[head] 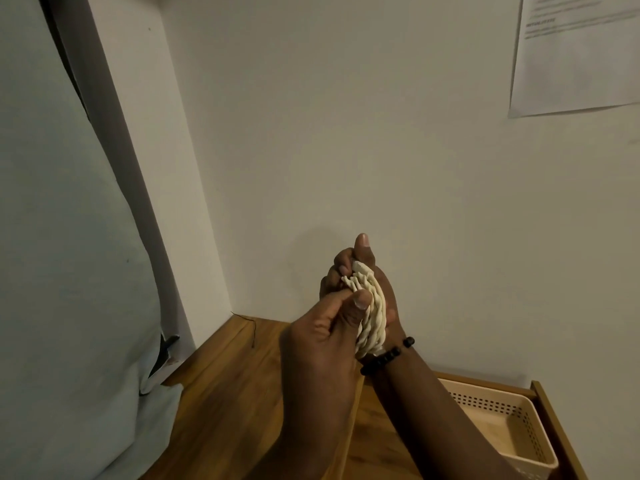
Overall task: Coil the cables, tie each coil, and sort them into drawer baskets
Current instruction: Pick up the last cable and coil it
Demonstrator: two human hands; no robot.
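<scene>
Now, cable: a cream twisted cable point(369, 306) wound into a coil of several loops, held up in the air in front of the wall point(346, 133), above the wooden top point(225, 393).
Left hand: the left hand point(325, 337) is clenched on the coil from the left, its thumb pressed across the strands about halfway along the bundle.
Right hand: the right hand point(377, 289) cups the coil from behind and the right, thumb pointing up past the top end, fingers curled round the upper loops.
Bracelet: a black beaded bracelet point(388, 355) sits on the right wrist, touching the lower end of the coil.
Basket: a beige perforated basket point(533, 452) lies in an open wooden drawer point(554, 420) at the lower right, below the right forearm; what shows of its inside holds nothing.
Paper: a printed sheet point(575, 64) is stuck on the wall, upper right; its text is too blurred to read.
Left side: a pale cushion-like shape point(69, 271) fills the left edge.
</scene>
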